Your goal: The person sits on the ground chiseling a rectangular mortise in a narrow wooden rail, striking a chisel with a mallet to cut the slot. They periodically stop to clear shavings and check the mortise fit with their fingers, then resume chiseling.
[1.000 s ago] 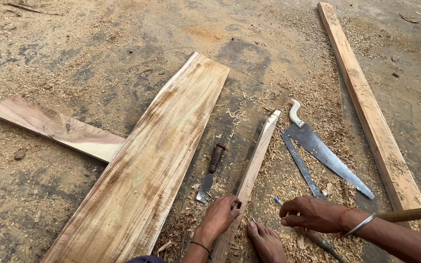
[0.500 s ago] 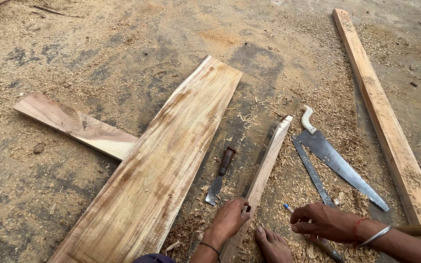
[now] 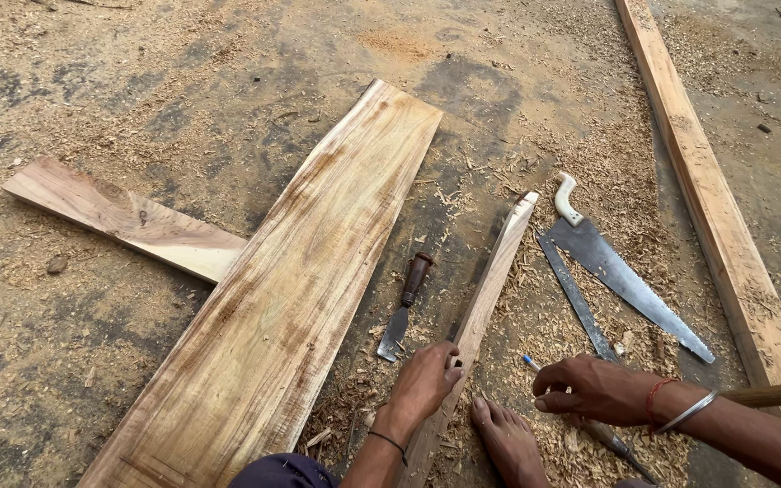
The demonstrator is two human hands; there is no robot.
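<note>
- The left hand [image 3: 427, 380] presses flat on the near part of a narrow pale wooden strip [image 3: 490, 289] that lies on the sawdust-strewn concrete floor [image 3: 137, 72]; its grip is spread over the wood rather than closed round it, which looks like a way to pin the strip down.
- A bare foot [image 3: 508, 443] rests just right of that grip, against the strip's near end, seemingly as a second brace.
- The right hand [image 3: 594, 390] has its grip curled shut on a thin blue-tipped pencil-like stick [image 3: 532, 365], the tip pointing toward the strip, which lies just left of it.
- Just left of the left grip lies a brown-handled steel chisel [image 3: 406, 307], blade toward the person, within easy reach.
- Beyond the right grip lies a grey-bladed handsaw with a pale curved handle [image 3: 625, 276], and a flat dark metal bar [image 3: 576, 303] beside it.
- Farther left of the chisel lies a broad, pale grained wooden plank [image 3: 300, 271], one edge over a shorter angled offcut board [image 3: 119, 217].
- Well to the right runs a long slim timber batten [image 3: 707, 199].
- A round wooden handle [image 3: 775, 393] crosses the right forearm.
- No packages, labels or signs show.
</note>
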